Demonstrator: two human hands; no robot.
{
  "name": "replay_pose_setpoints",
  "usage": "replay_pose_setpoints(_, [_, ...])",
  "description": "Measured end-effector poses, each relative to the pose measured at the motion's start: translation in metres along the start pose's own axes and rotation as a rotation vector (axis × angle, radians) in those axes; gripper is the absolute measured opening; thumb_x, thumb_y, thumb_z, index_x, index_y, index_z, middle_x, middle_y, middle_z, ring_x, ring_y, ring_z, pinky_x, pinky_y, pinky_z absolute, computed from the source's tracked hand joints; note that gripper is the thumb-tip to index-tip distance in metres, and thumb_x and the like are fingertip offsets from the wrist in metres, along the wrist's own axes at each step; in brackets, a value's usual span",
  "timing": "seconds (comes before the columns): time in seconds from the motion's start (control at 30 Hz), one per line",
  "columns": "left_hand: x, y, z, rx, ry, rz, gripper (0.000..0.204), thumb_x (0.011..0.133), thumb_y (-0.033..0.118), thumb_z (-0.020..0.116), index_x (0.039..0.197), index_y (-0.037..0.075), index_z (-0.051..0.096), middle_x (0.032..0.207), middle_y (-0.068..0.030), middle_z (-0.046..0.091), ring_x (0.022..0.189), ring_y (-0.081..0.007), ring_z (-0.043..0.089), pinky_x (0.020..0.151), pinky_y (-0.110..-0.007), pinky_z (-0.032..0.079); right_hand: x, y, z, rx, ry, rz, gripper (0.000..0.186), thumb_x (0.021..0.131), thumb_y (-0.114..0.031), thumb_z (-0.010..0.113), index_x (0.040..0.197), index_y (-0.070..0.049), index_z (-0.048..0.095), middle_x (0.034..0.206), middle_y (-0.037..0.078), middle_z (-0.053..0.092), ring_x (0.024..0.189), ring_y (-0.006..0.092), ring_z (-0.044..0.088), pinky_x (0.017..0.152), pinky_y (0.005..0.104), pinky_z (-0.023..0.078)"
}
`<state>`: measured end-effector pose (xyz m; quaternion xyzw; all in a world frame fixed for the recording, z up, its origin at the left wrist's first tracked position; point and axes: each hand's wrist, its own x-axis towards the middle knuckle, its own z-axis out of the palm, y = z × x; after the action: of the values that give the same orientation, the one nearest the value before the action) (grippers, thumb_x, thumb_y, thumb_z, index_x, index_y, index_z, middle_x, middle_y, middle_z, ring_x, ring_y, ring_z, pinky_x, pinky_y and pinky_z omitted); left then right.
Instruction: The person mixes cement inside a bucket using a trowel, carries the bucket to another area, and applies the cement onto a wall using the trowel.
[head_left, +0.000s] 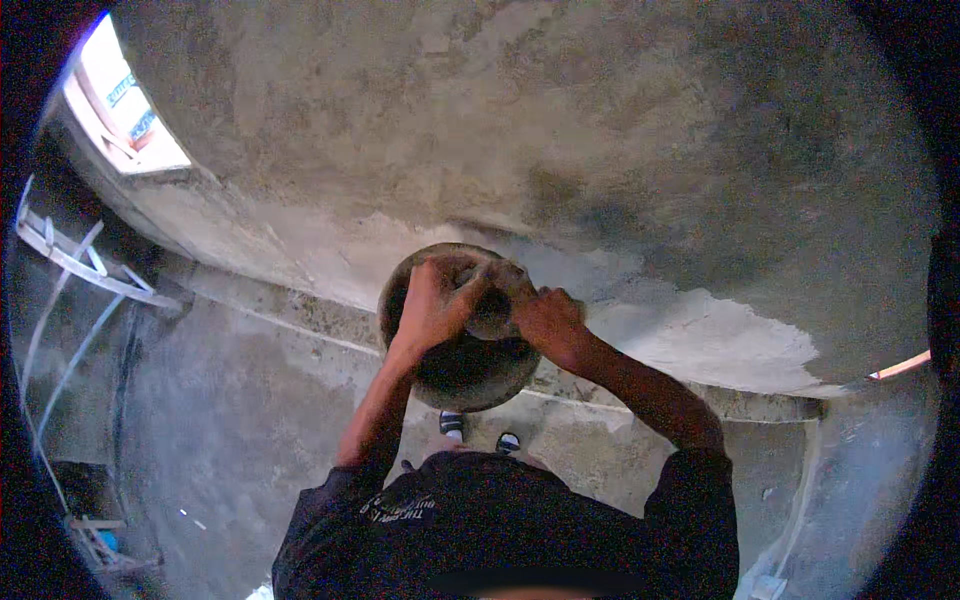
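Note:
A round, grey-crusted basin [468, 397] is in front of my body, dark inside, near the foot of the wall. What holds it up is hidden. My left hand [432, 308] reaches over its left side with fingers curled inward. On the other side, my right hand [546, 318] is bent toward the left one, its fingers also closed. Between them is a greyish rounded thing [489, 314], partly covered by the fingers; its kind is not clear. Both hands appear to grip it, though shadow and blur hide the fingertips.
A grey plastered wall [480, 120] rises ahead, with a paler patch [730, 335] low on the right. A bright window opening [125, 105] is at upper left. White ladder-like framing [85, 262] stands left. Below lies the concrete floor [240, 400], with my sandalled feet under the basin.

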<state>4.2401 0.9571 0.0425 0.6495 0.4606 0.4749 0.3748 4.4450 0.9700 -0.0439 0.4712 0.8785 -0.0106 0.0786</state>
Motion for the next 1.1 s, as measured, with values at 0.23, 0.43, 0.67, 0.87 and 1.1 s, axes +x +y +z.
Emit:
replay_pose_setpoints(0.23, [-0.007,0.009,0.039,0.154,0.047,0.097,0.027,0.081,0.024,0.064,0.086,-0.002,0.066,0.079,-0.02,0.066,0.073,-0.0316,0.065,0.069,-0.037,0.05,0.047,-0.006,0.096,0.285,0.459,-0.169,0.016,0.081,-0.012,0.05,0.084,-0.003,0.062,0.083,0.017,0.061,0.087,0.0336,0.059,0.085,0.0444,0.045])
replay_pose_setpoints(0.43, [-0.013,0.028,0.092,0.439,0.183,0.038,0.032,0.081,0.03,0.065,0.07,0.0,0.062,0.069,-0.0188,0.063,0.066,-0.0369,0.061,0.062,-0.04,0.048,-0.001,0.03,0.076,-0.268,0.07,-0.255,0.018,0.073,-0.016,0.054,0.079,-0.005,0.067,0.083,0.016,0.065,0.076,0.0278,0.064,0.068,0.0421,0.048])
replay_pose_setpoints(0.67, [-0.025,0.046,0.172,0.587,0.291,0.135,0.033,0.082,0.031,0.067,0.067,0.002,0.06,0.063,-0.0163,0.059,0.061,-0.0382,0.058,0.055,-0.038,0.046,-0.057,0.081,0.089,-0.166,0.231,-0.462,0.016,0.066,-0.023,0.061,0.058,-0.01,0.065,0.061,0.013,0.063,0.061,0.0274,0.064,0.058,0.0419,0.049])
replay_pose_setpoints(0.87, [-0.047,0.067,0.225,0.507,0.291,0.105,0.021,0.076,0.023,0.07,0.074,0.003,0.064,0.069,-0.0139,0.064,0.063,-0.0339,0.062,0.056,-0.036,0.049,-0.11,0.112,0.094,0.392,0.049,-0.425,0.021,0.071,-0.023,0.061,0.065,-0.004,0.066,0.068,0.015,0.066,0.067,0.0314,0.066,0.062,0.0446,0.051])
replay_pose_setpoints(1.1, [-0.064,0.098,0.258,0.4,0.21,0.118,0.022,0.073,0.018,0.07,0.087,0.001,0.068,0.078,-0.0154,0.068,0.07,-0.0263,0.068,0.064,-0.034,0.053,-0.155,0.131,0.077,0.16,-0.047,-0.534,0.035,0.07,-0.034,0.065,0.078,0.0,0.066,0.078,0.021,0.065,0.074,0.0356,0.065,0.07,0.0459,0.052])
